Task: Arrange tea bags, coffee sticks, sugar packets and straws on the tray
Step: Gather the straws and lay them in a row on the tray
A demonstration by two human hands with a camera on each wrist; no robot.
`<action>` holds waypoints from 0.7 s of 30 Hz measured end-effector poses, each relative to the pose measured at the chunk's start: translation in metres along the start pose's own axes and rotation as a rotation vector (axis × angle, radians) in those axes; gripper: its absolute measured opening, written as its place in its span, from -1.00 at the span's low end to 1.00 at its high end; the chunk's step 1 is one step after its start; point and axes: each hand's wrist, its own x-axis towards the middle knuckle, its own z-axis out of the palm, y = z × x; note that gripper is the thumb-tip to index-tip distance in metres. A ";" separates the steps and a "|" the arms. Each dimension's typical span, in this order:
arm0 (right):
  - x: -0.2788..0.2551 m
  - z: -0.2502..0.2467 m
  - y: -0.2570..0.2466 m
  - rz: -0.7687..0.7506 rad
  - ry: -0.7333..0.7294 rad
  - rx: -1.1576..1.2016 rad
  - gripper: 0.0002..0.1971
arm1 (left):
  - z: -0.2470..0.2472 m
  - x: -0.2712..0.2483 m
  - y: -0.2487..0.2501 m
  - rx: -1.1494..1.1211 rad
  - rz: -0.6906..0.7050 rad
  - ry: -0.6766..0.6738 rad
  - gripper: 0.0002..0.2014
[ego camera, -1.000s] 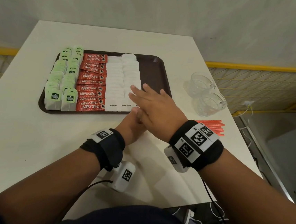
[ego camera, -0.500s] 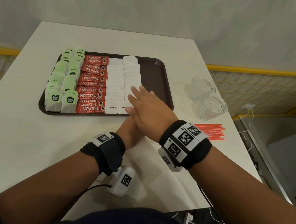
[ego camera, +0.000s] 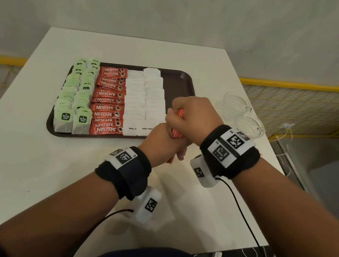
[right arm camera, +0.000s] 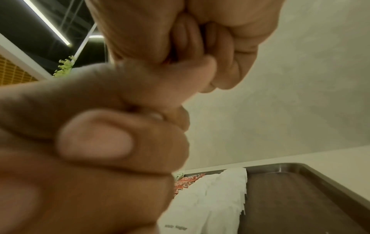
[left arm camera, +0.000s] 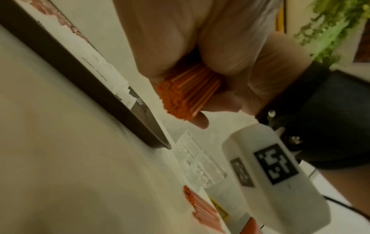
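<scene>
A brown tray (ego camera: 184,84) holds rows of green tea bags (ego camera: 75,98), red coffee sticks (ego camera: 108,101) and white sugar packets (ego camera: 144,103); its right strip is bare. Over the tray's near right corner both hands grip one bundle of orange straws (ego camera: 177,123). My right hand (ego camera: 192,114) is curled round the bundle's upper part and my left hand (ego camera: 161,144) round its lower part. The left wrist view shows the straws' cut ends (left arm camera: 180,101) sticking out below the fingers. More orange straws (left arm camera: 202,210) lie on the table.
Two clear glass cups (ego camera: 242,114) stand on the white table (ego camera: 26,166) right of the tray. The table's right edge drops off beside a yellow railing (ego camera: 301,86). Cables hang at the near right.
The right hand, which lay flat over the left hand, has curled into a fist. Both hands now hold an orange straw bundle, tilted up over the tray's near right corner.
</scene>
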 end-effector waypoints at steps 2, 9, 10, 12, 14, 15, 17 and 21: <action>0.008 -0.004 0.004 0.021 0.010 0.072 -0.69 | -0.002 0.000 0.002 -0.090 0.025 -0.037 -0.77; 0.030 -0.005 0.016 0.115 0.095 0.180 -0.69 | -0.011 0.008 -0.009 -0.225 -0.055 -0.140 -0.83; 0.032 -0.002 0.017 0.164 0.098 0.298 -0.66 | -0.012 0.010 -0.010 -0.245 -0.052 -0.124 -0.83; 0.037 0.003 0.018 0.301 0.040 0.653 -0.56 | -0.015 0.017 -0.009 -0.259 -0.045 -0.097 -0.83; 0.039 0.009 0.022 0.373 -0.067 0.865 -0.59 | -0.016 0.024 -0.008 -0.244 -0.043 -0.080 -0.81; 0.040 0.011 0.023 0.384 -0.092 0.889 -0.65 | -0.017 0.027 -0.007 -0.233 -0.044 -0.077 -0.80; 0.046 0.013 0.024 0.405 -0.071 0.849 -0.75 | -0.019 0.034 -0.006 -0.204 -0.035 -0.072 -0.81; 0.066 0.007 0.034 0.458 -0.059 0.841 -0.83 | -0.032 0.045 -0.008 0.090 0.014 -0.056 -0.67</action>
